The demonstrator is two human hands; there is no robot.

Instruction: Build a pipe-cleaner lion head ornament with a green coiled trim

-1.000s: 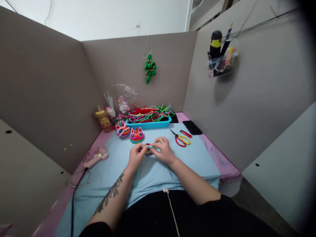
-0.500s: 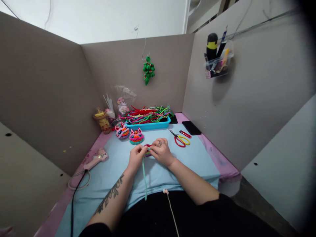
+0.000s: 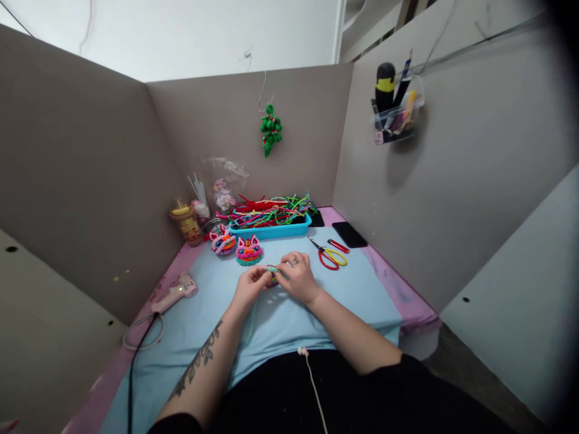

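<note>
Low over the blue cloth [image 3: 353,313], my left hand [image 3: 249,284] and my right hand [image 3: 297,277] meet at a small multicoloured pipe-cleaner piece [image 3: 272,278]. Both are closed, fingertips pinching at its upper edge. A mint-green pipe cleaner [image 3: 250,325] runs along that edge, its loose tail hanging faintly below my left hand. Fingers cover much of the piece. Just beyond stand two finished-looking pipe-cleaner animal heads with pointed ears, a pink one [image 3: 249,251] and a white and purple one [image 3: 222,241].
Behind sits a blue tray [image 3: 271,231] heaped with pipe cleaners. Red-and-yellow-handled scissors [image 3: 329,255], a red cutter [image 3: 338,246] and a black phone [image 3: 350,234] lie right. At left are a pink glue gun [image 3: 177,293] with its cord and a lidded cup [image 3: 187,226]. Partitions enclose three sides.
The mint-green pipe cleaner's tail has swung left, from hanging straight between my hands to below my left wrist. More mint green shows between the fingertips. Both hands stay nearly in place.
</note>
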